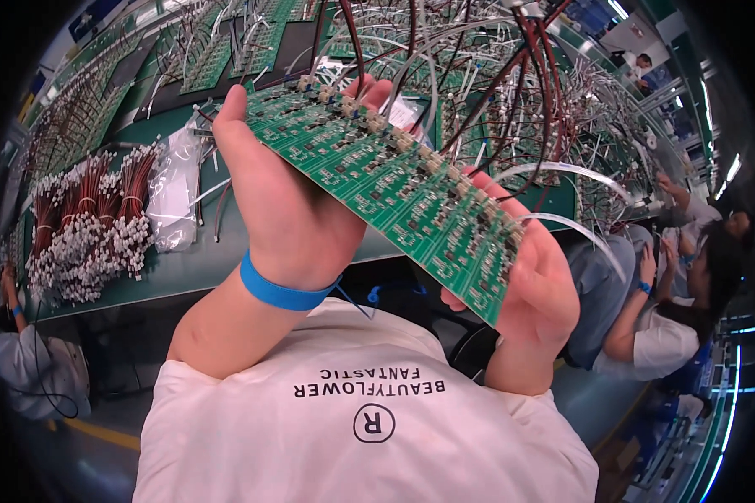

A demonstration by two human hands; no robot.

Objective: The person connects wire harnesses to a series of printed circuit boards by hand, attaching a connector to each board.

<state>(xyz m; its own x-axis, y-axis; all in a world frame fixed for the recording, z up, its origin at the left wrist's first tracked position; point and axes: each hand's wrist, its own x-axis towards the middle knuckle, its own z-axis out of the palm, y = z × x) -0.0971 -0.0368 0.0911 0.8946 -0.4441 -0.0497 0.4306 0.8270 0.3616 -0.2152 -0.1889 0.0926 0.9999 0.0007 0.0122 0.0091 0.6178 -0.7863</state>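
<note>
Between my two hands a long green circuit board panel (pixel 386 193) is held up, tilted down toward the right. A row of pale connectors runs along its far edge, with dark red, black and white wires rising from them. My left hand (pixel 289 201) is closed on its left end, thumb at the near left corner and fingertips showing behind the far edge. My right hand (pixel 537 285) grips the right end, its fingers partly hidden by the board. A blue wrist strap (pixel 281 287) with a coiled cord circles my left wrist.
On the green bench (pixel 184 272) at left lie bundles of dark red wires with white connectors (pixel 92 226) and a clear plastic bag (pixel 174 189). More wired circuit boards (pixel 210 63) cover the far bench. Co-workers (pixel 654 327) sit close by on the right; another (pixel 42 360) is at left.
</note>
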